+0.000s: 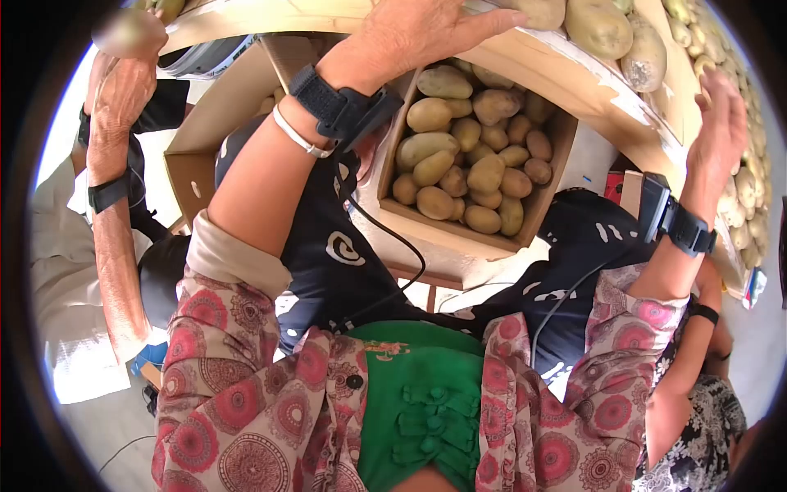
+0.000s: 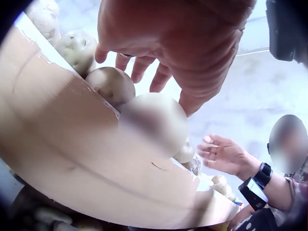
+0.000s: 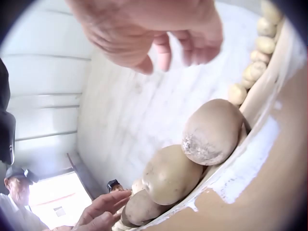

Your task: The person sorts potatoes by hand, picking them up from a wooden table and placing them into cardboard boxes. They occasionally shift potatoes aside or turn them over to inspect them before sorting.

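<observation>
My left hand [image 1: 426,33] reaches over the pale wooden edge [image 1: 566,78] with fingers spread and thumb stretched out. In the left wrist view this hand [image 2: 173,43] hovers by a brownish potato [image 2: 110,86] and a blurred round shape [image 2: 154,127] along that edge; its palm holds nothing visible. My right hand [image 1: 721,127] is raised at the far right, fingers loosely bent. From the right wrist the hand [image 3: 149,29] shows above a large potato with a rough grey patch [image 3: 211,132] and a smoother yellowish one [image 3: 173,175], apart from both.
A cardboard box [image 1: 560,152] full of potatoes stands between my knees below the edge. Another open box [image 1: 188,160] is to its left. Another person's arm [image 1: 115,156] rises at the left, someone else's arm [image 1: 689,344] at the right. Small potatoes [image 1: 742,201] lie far right.
</observation>
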### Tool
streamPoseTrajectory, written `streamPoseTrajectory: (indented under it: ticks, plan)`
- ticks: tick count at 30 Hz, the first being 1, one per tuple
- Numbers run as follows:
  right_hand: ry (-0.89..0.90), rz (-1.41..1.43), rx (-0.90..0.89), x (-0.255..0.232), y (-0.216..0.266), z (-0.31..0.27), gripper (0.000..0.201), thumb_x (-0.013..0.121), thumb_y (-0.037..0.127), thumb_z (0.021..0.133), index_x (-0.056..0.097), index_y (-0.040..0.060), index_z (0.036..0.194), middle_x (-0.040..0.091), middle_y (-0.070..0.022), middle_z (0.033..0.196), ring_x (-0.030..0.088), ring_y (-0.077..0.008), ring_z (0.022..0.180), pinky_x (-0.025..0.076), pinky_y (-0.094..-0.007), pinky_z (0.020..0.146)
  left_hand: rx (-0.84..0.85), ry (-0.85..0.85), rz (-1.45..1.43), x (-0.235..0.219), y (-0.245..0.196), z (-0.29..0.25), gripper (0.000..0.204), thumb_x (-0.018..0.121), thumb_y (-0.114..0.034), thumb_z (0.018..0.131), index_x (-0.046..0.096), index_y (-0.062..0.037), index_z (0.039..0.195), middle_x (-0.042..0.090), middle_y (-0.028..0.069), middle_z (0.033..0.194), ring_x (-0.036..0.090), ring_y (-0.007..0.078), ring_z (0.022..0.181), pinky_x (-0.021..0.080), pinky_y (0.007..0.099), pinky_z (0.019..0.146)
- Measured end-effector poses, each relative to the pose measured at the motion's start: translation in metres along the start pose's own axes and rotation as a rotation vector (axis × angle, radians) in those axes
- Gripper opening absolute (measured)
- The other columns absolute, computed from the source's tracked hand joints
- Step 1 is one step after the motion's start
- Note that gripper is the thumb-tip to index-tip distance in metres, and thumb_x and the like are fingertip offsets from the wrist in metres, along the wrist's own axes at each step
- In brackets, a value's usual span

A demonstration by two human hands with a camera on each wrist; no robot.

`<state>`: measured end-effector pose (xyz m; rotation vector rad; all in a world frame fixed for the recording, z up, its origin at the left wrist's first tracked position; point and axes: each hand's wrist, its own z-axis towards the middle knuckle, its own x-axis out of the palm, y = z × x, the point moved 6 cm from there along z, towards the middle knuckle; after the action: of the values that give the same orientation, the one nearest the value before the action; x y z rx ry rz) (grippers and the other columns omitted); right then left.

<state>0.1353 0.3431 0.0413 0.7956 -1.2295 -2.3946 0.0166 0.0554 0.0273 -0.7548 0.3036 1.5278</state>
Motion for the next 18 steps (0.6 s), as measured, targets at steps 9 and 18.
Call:
streamPoseTrajectory:
  ticks: [9, 18]
  plan:
    - [1.171, 0.046, -0.118, 0.123, 0.052, -0.141, 0.013, 0.057, 0.012, 0.085, 0.062, 0.0013, 0.092, 0.062, -0.0122, 0.077, 0.061, -0.0267, 0.070, 0.048, -0.0346, 0.067, -0.020, -0.201, -0.099, -0.037, 0.010, 0.010, 0.022, 0.067, -0.007, 0.079, 0.062, -0.0006, 0.099, 0.063, 0.0176, 0.095, 0.060, 0.0361, 0.092, 0.048, 0.0377, 0.080]
    - [1.242, -0.432, -0.339, 0.158, -0.107, -0.264, 0.036, 0.062, 0.014, 0.071, 0.056, 0.0000, 0.104, 0.057, -0.0254, 0.097, 0.058, -0.0389, 0.090, 0.052, -0.0460, 0.071, -0.047, -0.303, 0.004, -0.064, 0.006, 0.019, 0.012, 0.065, -0.001, 0.078, 0.062, -0.0015, 0.089, 0.064, 0.0128, 0.089, 0.062, 0.0314, 0.089, 0.048, 0.0361, 0.076]
